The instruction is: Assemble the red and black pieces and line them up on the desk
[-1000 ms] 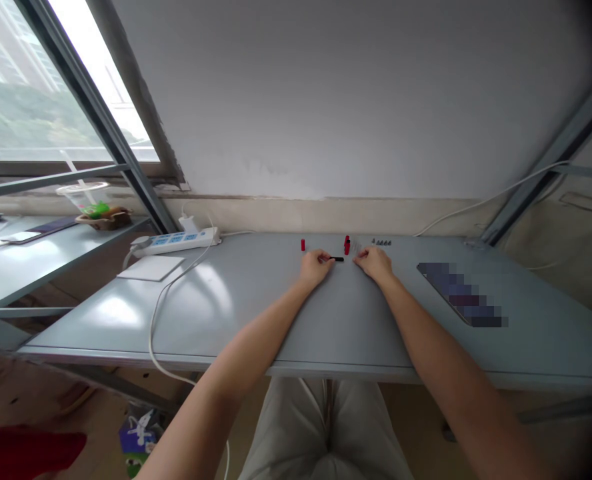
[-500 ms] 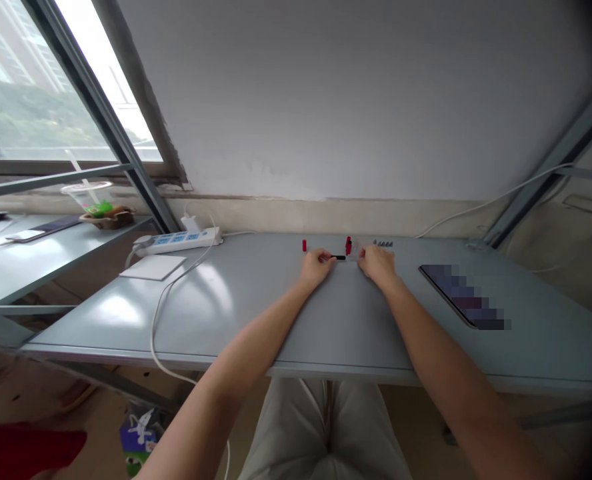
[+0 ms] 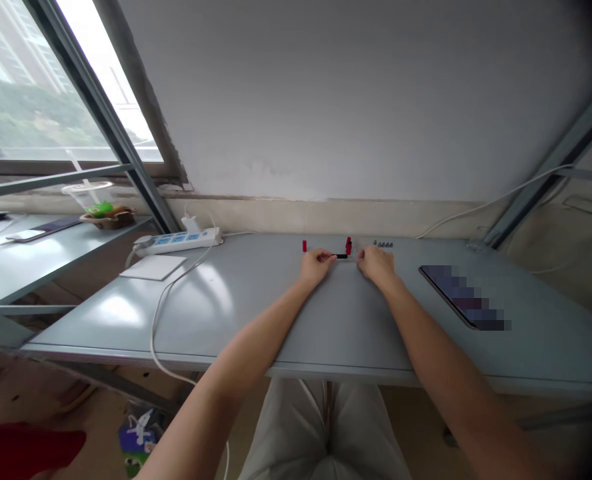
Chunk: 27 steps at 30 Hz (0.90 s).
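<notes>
My left hand (image 3: 317,265) rests on the grey tabletop (image 3: 226,300), its fingertips pinching one end of a small black stick-like piece (image 3: 341,256). My right hand (image 3: 377,264) lies close by, its fingertips at a small transparent piece (image 3: 357,249). Just behind the black piece stands a small red-and-black part (image 3: 349,245). Another small red part (image 3: 305,246) stands farther left. A short row of tiny dark screw-like parts (image 3: 383,245) lies at the far edge, right of my right hand. These parts are too small to identify exactly.
A white power strip (image 3: 179,242) with a plugged-in charger lies at the table's back left, beside a white square pad (image 3: 153,267). A dark tablet (image 3: 463,297), partly pixelated, lies on the right. White cables cross the table's left side and far right.
The black piece has shifted slightly right and away from me with my left hand. The fingertips of my right hand have moved a little toward the transparent piece.
</notes>
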Each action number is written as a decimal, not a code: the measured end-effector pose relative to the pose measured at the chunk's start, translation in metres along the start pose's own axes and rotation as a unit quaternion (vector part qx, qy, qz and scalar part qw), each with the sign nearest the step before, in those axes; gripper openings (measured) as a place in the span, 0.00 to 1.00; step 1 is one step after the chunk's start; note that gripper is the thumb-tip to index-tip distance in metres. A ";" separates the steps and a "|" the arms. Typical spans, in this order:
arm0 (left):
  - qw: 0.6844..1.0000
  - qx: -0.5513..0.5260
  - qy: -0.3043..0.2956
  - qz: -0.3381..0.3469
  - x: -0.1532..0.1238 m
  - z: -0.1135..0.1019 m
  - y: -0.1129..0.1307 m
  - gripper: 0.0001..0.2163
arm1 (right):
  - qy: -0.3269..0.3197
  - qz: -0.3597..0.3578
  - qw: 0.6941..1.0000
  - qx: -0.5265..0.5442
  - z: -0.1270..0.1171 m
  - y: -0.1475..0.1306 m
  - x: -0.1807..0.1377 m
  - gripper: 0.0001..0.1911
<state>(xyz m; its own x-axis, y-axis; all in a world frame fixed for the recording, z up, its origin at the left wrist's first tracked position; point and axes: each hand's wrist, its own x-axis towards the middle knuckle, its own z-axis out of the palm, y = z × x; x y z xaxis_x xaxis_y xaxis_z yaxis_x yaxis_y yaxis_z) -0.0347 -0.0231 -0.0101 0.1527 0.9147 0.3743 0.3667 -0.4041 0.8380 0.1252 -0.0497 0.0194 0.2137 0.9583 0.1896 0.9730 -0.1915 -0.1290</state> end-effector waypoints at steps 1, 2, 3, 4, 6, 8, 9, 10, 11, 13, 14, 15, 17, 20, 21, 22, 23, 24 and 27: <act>1.000 -0.004 0.000 0.000 0.000 0.000 0.000 0.08 | -0.001 0.001 1.000 -0.001 0.001 0.000 0.000 0.10; 1.000 -0.006 -0.001 -0.002 0.000 0.000 0.001 0.08 | 0.000 0.001 1.000 -0.002 0.001 0.001 0.001 0.10; 1.000 -0.005 -0.003 -0.004 0.000 0.000 0.001 0.08 | 0.002 -0.001 1.000 -0.005 0.001 0.001 0.001 0.10; 1.000 -0.004 -0.005 -0.006 0.000 0.001 0.001 0.08 | 0.006 -0.004 1.000 -0.008 0.002 0.000 0.001 0.10; 1.000 0.001 -0.005 -0.006 0.000 0.001 0.001 0.08 | 0.014 -0.014 1.000 -0.019 0.001 -0.001 0.000 0.10; 1.000 0.004 -0.005 -0.003 0.000 0.001 0.001 0.08 | 0.022 -0.029 0.999 -0.025 0.000 -0.003 -0.001 0.09; 1.000 0.005 -0.005 -0.002 0.000 0.001 0.002 0.08 | 0.024 -0.039 0.999 -0.023 -0.001 -0.004 -0.002 0.09; 1.000 0.007 -0.008 -0.002 0.000 0.001 0.002 0.08 | 0.026 -0.049 0.998 -0.019 -0.002 -0.006 -0.003 0.09; 1.000 0.009 -0.012 -0.002 -0.001 0.001 0.001 0.07 | 0.027 -0.059 0.998 -0.013 -0.002 -0.008 -0.005 0.09; 1.000 0.013 -0.019 -0.002 -0.001 0.002 0.000 0.07 | 0.028 -0.077 0.997 0.002 -0.003 -0.013 -0.007 0.09; 1.000 0.014 -0.020 -0.001 -0.001 0.002 0.000 0.07 | 0.028 -0.084 0.996 0.006 -0.003 -0.015 -0.008 0.10; 1.000 0.015 -0.019 0.000 0.000 0.003 -0.001 0.07 | 0.027 -0.089 0.996 0.006 -0.003 -0.017 -0.009 0.11; 1.000 0.017 -0.015 0.003 0.001 0.004 -0.004 0.08 | 0.024 -0.095 0.995 0.001 -0.002 -0.021 -0.010 0.12; 1.000 0.016 -0.015 0.006 0.002 0.005 -0.007 0.08 | 0.018 -0.098 0.995 -0.007 0.000 -0.023 -0.010 0.12; 1.000 0.014 -0.016 0.007 0.002 0.005 -0.007 0.08 | 0.018 -0.099 0.995 -0.009 0.000 -0.024 -0.011 0.12; 1.000 0.012 -0.017 0.008 0.003 0.005 -0.007 0.08 | 0.017 -0.100 0.995 -0.010 0.001 -0.024 -0.011 0.12; 1.000 0.010 -0.017 0.008 0.003 0.005 -0.007 0.08 | 0.018 -0.103 0.994 -0.012 0.001 -0.024 -0.011 0.12; 1.000 0.008 -0.017 0.009 0.003 0.004 -0.007 0.08 | 0.018 -0.105 0.994 -0.012 0.001 -0.025 -0.011 0.12; 1.000 0.006 -0.016 0.004 0.003 0.004 -0.006 0.08 | 0.013 -0.106 0.994 -0.005 0.002 -0.026 -0.012 0.12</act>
<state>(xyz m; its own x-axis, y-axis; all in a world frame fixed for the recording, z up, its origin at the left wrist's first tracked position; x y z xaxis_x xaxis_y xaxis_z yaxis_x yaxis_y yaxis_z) -0.0330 -0.0181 -0.0155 0.1842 0.9117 0.3673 0.3770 -0.4106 0.8302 0.0974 -0.0555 0.0186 0.0049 0.9714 0.2375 0.9973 0.0127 -0.0728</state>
